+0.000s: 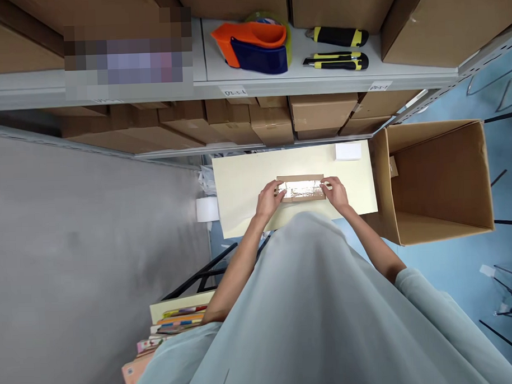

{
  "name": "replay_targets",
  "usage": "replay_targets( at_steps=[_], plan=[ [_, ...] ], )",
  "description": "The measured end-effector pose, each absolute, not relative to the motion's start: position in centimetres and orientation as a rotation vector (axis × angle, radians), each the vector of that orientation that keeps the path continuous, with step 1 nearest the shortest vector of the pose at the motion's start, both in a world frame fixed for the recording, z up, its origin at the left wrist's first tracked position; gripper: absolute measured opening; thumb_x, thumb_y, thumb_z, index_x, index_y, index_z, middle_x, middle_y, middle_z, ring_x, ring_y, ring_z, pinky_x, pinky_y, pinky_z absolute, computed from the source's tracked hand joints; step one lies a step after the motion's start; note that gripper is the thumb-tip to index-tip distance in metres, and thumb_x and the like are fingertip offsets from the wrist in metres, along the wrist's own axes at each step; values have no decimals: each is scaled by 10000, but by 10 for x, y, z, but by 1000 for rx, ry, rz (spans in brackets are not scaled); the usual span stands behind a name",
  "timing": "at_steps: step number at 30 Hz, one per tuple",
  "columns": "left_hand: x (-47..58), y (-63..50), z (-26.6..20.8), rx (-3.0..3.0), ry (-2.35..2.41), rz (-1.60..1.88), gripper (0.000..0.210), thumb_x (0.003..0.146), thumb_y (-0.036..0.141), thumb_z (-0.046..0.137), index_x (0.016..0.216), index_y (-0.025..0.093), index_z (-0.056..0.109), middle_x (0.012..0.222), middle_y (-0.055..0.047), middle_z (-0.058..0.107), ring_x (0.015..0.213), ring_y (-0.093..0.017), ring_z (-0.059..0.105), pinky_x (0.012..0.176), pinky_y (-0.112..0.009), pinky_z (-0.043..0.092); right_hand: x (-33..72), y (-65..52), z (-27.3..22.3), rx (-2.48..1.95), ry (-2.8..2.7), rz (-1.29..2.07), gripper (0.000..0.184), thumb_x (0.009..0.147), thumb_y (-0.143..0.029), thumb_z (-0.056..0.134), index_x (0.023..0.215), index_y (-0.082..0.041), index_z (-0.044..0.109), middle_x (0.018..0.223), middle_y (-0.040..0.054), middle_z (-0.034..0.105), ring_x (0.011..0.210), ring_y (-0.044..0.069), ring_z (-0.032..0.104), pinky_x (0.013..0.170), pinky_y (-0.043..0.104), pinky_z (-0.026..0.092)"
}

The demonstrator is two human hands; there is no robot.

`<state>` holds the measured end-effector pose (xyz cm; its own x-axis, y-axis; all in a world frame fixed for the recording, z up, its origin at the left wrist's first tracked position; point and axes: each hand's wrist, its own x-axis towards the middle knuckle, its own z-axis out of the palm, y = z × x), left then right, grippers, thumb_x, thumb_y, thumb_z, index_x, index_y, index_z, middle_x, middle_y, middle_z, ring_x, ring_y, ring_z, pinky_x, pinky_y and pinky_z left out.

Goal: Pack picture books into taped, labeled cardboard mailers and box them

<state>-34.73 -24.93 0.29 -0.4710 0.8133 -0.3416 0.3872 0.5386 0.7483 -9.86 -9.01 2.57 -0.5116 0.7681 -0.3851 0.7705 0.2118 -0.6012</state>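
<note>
Both ends of the cardboard package [301, 189]: grasped, left hand [269, 199] fingers at nine o'clock, right hand [335, 193] fingers at three
Table [244, 187]: package around its middle
White box [347, 152]: on the table, two o'clock from the package
Open carton [442, 177]: beside the table, three o'clock
</note>
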Motion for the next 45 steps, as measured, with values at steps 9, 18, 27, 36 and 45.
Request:
replay_targets(
  at_steps=[9, 18, 27, 36, 45],
  plan=[
    [-344, -247, -15, 628, 2026, 984, 316, 948, 321, 730, 1250, 274, 807, 1314, -56, 828, 1017, -240, 820, 1006, -357, 614, -100, -87, 15, 1703, 2257, -1618, 218, 993, -447, 638, 1140, -290, 674, 1281, 63, 807, 1184, 338, 789, 1006, 469, 615],
    [-323, -259, -32, 561, 1961, 1141, 307, 921, 405, 805, 1191, 267, 847, 1289, -74, 837, 1165, -297, 803, 991, -373, 643, -77, -88, 1, 1696, 2349, -1616, 260, 984, -494, 675, 1164, -316, 736, 1156, 50, 827, 1151, 362, 793, 1004, 531, 646],
    [-321, -261, -50, 522, 1943, 1192, 320, 893, 438, 828, 1154, 257, 861, 1262, -90, 843, 1144, -311, 807, 1004, -417, 650, -72, -91, -16, 1740, 2317, -1709, 337, 947, -585, 708, 1142, -314, 754, 1109, 44, 829, 1117, 347, 799, 1026, 516, 635],
    [-328, -268, -54, 496, 1737, 1235, 552, 825, 602, 831, 1212, 208, 836, 1266, -111, 820, 772, -179, 727, 739, -337, 661, -67, -84, -31, 1687, 2261, -2046, 463, 853, -676, 774, 1043, -254, 780, 1235, 96, 815, 1166, 309, 762, 1177, 514, 583],
    [-324, -269, -56, 531, 1788, 1247, 473, 854, 527, 788, 1202, 211, 841, 1200, -86, 823, 680, -137, 663, 705, -299, 626, -67, -88, -31, 1719, 2294, -2016, 477, 862, -691, 772, 1059, -257, 786, 1241, 100, 814, 1173, 312, 747, 1166, 516, 582]
  ],
)
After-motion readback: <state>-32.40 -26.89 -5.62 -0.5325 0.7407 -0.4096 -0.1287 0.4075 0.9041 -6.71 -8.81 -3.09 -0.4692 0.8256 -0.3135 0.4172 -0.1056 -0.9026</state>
